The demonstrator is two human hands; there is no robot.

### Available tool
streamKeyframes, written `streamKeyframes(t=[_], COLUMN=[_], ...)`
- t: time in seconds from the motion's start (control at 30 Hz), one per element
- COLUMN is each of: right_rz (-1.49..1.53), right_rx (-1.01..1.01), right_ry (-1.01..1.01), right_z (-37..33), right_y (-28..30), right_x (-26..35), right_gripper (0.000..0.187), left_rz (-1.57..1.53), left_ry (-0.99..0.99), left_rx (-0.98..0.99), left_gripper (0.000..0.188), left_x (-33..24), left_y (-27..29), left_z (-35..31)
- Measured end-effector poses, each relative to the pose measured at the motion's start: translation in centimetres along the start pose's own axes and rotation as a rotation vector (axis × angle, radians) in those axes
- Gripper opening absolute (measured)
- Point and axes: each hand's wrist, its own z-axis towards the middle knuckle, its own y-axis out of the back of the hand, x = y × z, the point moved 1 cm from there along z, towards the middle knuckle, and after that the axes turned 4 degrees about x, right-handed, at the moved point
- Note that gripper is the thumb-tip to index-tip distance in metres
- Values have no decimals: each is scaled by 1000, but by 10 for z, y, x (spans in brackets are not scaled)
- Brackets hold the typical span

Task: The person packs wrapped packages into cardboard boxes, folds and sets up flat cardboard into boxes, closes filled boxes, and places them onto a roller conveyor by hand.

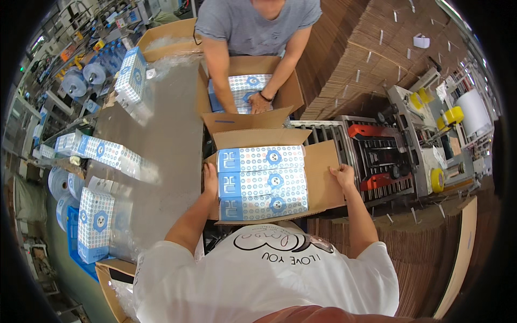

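Note:
An open cardboard box [323, 177] sits in front of me, filled with three blue-and-white patterned packs [263, 183] lying side by side. My left hand [210, 180] rests on the box's left edge against the packs. My right hand [343, 175] grips the box's right flap, which is folded outward. Both my forearms reach in from below.
Across from me another person pushes similar packs into a second open box [245, 121]. More packs [94, 223] lie on the grey metal table [167, 140] at left. A tape sealing machine [377, 156] with rollers stands at right. Stacks of flat cardboard [366, 54] fill the back.

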Motion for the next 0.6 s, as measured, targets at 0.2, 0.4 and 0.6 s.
streamKeyframes(t=[0.2,0.4,0.6], right_rz=[-150,-893,-722], right_rx=[-241,402,1342], right_ry=[152,439,422], right_z=[19,8,-39], right_y=[68,-22,46], right_x=[-58,-7,16], right_gripper=[24,106,116], left_rz=[198,333,1010], left_ry=[52,-641,-535], left_rx=[84,412,789], left_gripper=[69,80,96], left_x=[-15,-207,-185], left_y=[21,-100,-152], left_z=[51,-11,4])
